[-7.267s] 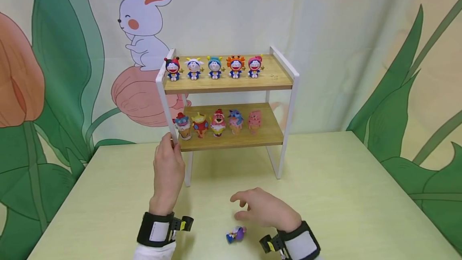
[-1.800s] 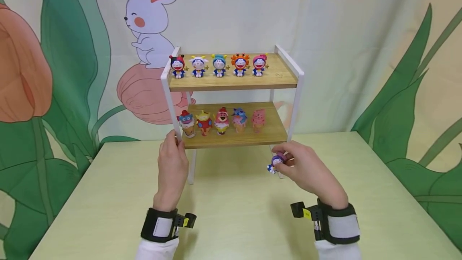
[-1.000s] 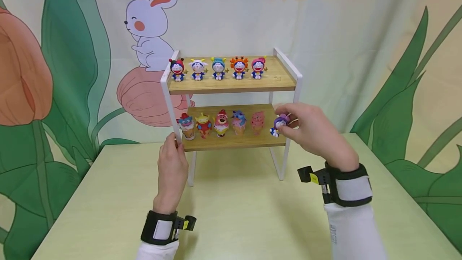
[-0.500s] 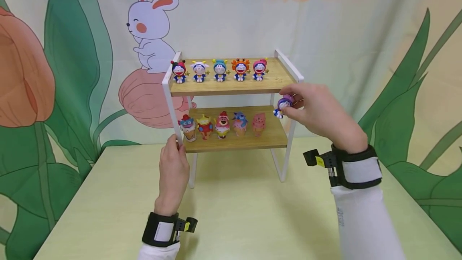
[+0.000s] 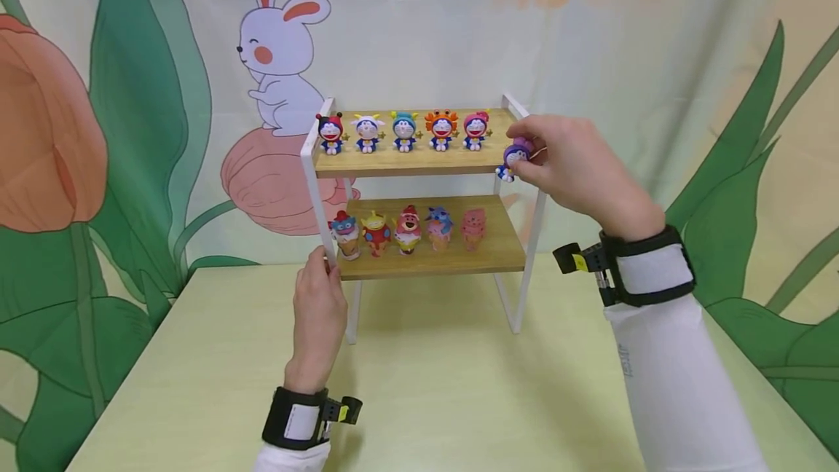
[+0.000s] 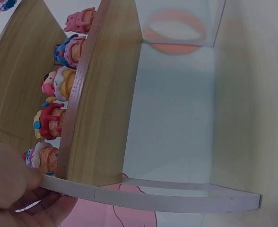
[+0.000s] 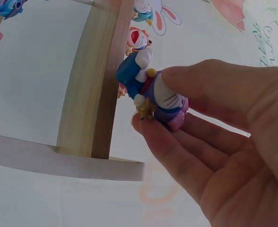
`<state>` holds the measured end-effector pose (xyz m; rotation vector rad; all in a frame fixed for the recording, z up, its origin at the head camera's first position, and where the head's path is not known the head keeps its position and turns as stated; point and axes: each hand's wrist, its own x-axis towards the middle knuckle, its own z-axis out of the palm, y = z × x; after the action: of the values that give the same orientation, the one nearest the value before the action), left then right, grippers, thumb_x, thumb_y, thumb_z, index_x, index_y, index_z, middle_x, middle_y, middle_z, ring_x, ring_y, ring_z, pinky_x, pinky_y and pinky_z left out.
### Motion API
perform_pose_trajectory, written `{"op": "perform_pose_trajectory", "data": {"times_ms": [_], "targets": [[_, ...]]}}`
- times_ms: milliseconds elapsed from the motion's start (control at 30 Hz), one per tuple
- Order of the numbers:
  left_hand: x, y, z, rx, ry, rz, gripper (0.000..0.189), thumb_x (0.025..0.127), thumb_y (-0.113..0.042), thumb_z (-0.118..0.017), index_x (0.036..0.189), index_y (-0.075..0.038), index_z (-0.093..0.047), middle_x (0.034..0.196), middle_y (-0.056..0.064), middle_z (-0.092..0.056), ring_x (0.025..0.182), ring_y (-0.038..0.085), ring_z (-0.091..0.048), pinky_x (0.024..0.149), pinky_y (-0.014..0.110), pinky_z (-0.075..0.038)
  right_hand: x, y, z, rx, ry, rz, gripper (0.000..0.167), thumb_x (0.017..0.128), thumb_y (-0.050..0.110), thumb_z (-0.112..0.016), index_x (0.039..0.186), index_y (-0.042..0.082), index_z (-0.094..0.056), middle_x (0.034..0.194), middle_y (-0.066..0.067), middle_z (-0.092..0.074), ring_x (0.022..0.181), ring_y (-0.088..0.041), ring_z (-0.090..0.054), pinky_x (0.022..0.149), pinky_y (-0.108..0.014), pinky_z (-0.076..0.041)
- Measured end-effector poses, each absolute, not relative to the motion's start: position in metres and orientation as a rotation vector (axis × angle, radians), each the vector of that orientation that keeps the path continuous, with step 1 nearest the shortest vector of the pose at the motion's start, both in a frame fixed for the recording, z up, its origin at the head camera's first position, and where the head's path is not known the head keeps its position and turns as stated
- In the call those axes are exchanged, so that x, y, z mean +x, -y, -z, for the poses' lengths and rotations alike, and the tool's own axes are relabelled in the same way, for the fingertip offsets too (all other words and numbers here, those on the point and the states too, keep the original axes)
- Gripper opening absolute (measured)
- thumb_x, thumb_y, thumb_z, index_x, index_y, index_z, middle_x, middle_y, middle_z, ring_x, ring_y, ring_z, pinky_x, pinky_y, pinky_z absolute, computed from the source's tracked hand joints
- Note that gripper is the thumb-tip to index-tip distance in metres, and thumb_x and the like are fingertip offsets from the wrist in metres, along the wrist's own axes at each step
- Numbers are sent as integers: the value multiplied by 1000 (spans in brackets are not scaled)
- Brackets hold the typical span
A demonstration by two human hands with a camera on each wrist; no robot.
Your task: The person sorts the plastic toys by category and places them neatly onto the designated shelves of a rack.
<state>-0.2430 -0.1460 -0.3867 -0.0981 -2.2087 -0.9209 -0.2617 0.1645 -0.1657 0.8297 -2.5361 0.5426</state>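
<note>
My right hand (image 5: pixel 583 166) pinches a small Doraemon figurine (image 5: pixel 515 157) with a purple hood between thumb and fingers. It is at the right end of the upper shelf board (image 5: pixel 393 163), close by the front edge. In the right wrist view the figurine (image 6: pixel 6 4) shows at the far corner of the left wrist view too, while its blue feet (image 7: pixel 127 70) point toward the board's edge. My left hand (image 5: pixel 319 319) grips the white left front post (image 5: pixel 316 202) of the two-tier rack at the lower board's height, its fingers curled behind the post.
Several Doraemon figurines in different hoods, such as a crab-hooded one (image 5: pixel 441 131), line the upper board. Several ice-cream-cone figurines, among them a pink one (image 5: pixel 473 229), stand in a row on the lower board (image 5: pixel 432 262). The rack stands on a pale table (image 5: pixel 426 399) before a printed curtain.
My right hand has picked the purple-hooded figurine up from the table and raised it past the lower board to the upper one. The left hand has kept its hold on the post.
</note>
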Motion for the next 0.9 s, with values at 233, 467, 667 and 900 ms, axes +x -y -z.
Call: {"op": "perform_pose_trajectory", "data": {"times_ms": [233,467,667,900], "targets": [[-243,144,388,-108,2205,924,30,99,0,-52,127,8,-46,104,24,-58,89,32,-56,71,44,-55,-274,-165,157,812,2617,-555,31,92,9,-68,120,-3,-62,107,-16,-68,94,-26,-65,83,-41,-54],[-244,144,387,-111,2197,904,29,98,2,-54,126,8,-47,102,23,-59,87,32,-56,69,43,-54,-279,-164,146,769,2661,-555,34,94,12,-67,125,-1,-61,113,-18,-66,101,-28,-63,87,-43,-51],[-243,145,387,-100,2198,912,30,98,2,-54,126,8,-47,103,24,-59,88,32,-57,70,44,-55,-294,-160,145,783,2666,-464,36,92,6,-64,127,-1,-60,117,-18,-65,102,-29,-61,89,-43,-49],[-243,145,387,-106,2195,915,30,98,2,-53,126,8,-47,102,24,-58,88,32,-56,69,44,-54,-309,-158,148,793,2646,-433,30,91,1,-61,121,-1,-62,116,-18,-65,105,-29,-59,95,-44,-46]]}}
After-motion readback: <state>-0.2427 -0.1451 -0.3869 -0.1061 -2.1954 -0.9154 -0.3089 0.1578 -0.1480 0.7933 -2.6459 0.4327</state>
